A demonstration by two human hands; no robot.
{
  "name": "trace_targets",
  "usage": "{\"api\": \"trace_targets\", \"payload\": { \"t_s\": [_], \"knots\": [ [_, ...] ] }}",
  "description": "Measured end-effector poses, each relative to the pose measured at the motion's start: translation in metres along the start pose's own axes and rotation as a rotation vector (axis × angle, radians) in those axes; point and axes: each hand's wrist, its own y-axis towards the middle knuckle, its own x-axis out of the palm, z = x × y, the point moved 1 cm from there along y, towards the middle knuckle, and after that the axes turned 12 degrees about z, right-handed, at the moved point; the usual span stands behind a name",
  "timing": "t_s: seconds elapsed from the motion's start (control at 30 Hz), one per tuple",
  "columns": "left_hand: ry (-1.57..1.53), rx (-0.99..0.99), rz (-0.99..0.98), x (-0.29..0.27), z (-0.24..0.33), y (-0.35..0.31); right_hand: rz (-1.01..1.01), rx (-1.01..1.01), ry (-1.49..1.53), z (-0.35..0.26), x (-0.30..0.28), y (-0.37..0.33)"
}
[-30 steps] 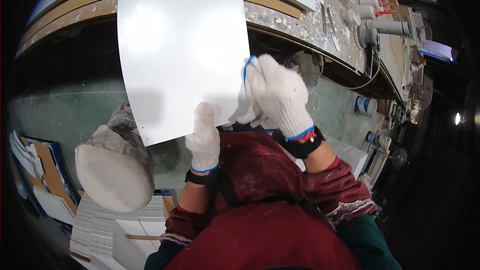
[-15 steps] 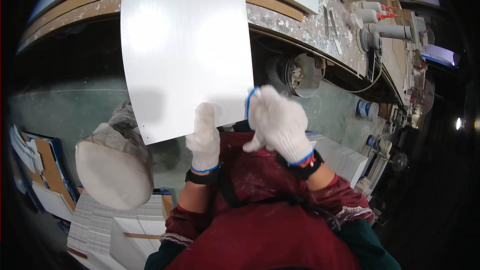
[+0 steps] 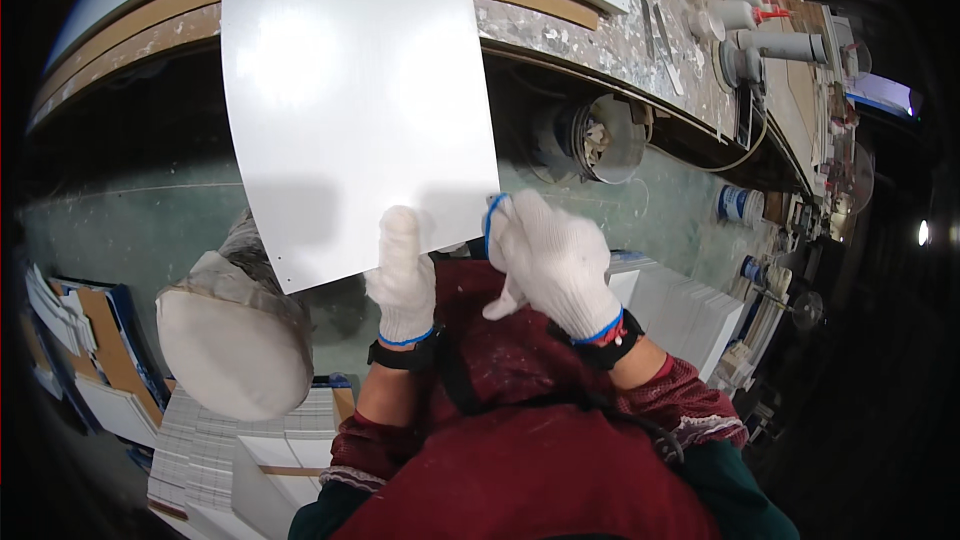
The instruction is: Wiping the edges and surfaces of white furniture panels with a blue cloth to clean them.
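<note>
A long white panel [image 3: 360, 110] with a glossy face reaches from the workbench toward my body. My left hand [image 3: 402, 280], in a white knitted glove, grips its near edge, thumb lying on top and fingers hidden underneath. Just off the panel's near right corner is my right hand [image 3: 560, 260], gloved the same way. Its fingers are closed round a white knitted cloth with a blue edge [image 3: 493, 220], which looks like a bunched glove; most of it is hidden by the hand. Small dark holes show at the panel's near left corner.
The paint-spattered workbench [image 3: 550, 55] carries white bottles with red tips [image 3: 735, 15] and flat metal strips [image 3: 660, 40]. Below it stands a bucket [image 3: 610, 140] of scraps. A cloth-covered round stool [image 3: 235, 345] is at left, with stacked white boards [image 3: 200, 450] nearby and more boards [image 3: 675, 310] at right.
My right hand has moved slightly down and left, with the cloth in it. The panel has shifted a little left in view, while my left hand keeps its grip.
</note>
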Motion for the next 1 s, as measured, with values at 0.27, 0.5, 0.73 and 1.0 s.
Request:
{"api": "trace_targets", "payload": {
  "t_s": [0.27,0.5,0.73,1.0],
  "knots": [
    [0.011,0.017,0.065,0.004,0.002,0.0,-0.099,-0.325,-0.227,0.004,0.003,-0.009],
    [-0.288,-0.196,-0.021,0.0,0.019,0.002,0.169,-0.404,-0.176,0.0,0.006,0.032],
    [-0.307,-0.215,0.018,0.007,0.03,0.004,-0.191,0.484,0.727,0.034,-0.03,-0.012],
    [-0.369,-0.382,-0.031,0.009,0.026,0.0,-0.319,0.531,0.648,0.017,-0.038,-0.01]
  ]
}}
